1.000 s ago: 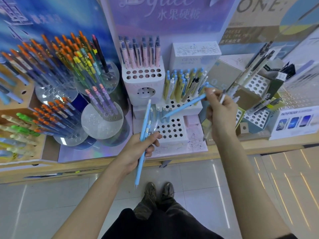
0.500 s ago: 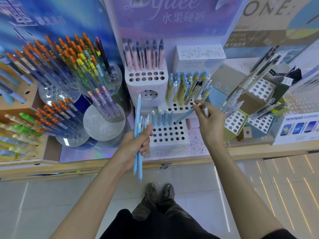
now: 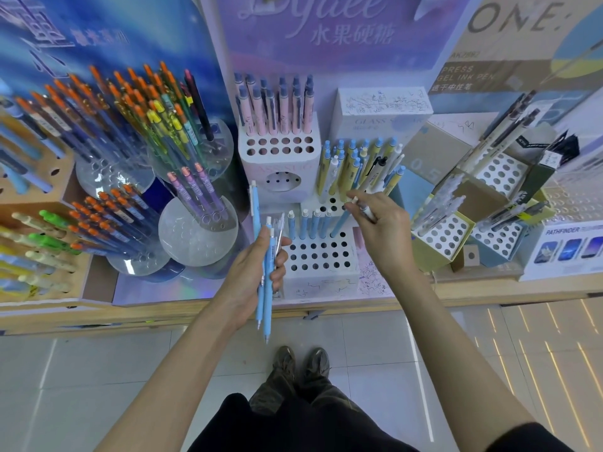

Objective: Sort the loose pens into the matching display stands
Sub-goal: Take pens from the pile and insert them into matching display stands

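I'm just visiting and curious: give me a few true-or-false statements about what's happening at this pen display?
1. The left hand grips a bunch of light blue pens. True.
2. The right hand is empty. False: it holds a white pen, fingertips at a leaning blue pen.
3. Pink pens stand in the tall stand. True.
4. The front stand is full. False: most holes are empty.
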Demonstrator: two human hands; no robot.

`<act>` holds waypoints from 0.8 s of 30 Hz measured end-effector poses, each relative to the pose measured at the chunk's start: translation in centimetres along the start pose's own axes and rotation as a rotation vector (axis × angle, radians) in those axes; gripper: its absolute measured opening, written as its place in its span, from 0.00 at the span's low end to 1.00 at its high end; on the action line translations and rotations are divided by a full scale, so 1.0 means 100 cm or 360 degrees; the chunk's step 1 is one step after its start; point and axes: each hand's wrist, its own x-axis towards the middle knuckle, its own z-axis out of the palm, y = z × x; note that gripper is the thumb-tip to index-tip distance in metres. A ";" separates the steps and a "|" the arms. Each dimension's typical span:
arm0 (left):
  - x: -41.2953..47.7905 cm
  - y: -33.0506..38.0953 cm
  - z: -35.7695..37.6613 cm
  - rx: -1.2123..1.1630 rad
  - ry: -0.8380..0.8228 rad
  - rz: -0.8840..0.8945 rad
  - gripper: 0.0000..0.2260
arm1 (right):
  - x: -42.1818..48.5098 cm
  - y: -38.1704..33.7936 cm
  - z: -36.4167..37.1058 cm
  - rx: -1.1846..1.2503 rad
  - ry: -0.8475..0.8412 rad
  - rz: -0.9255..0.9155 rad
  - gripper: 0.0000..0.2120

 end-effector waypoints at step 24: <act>0.000 0.001 0.017 0.0215 0.0106 0.0168 0.09 | -0.028 -0.061 -0.009 0.0774 -0.0696 0.0670 0.05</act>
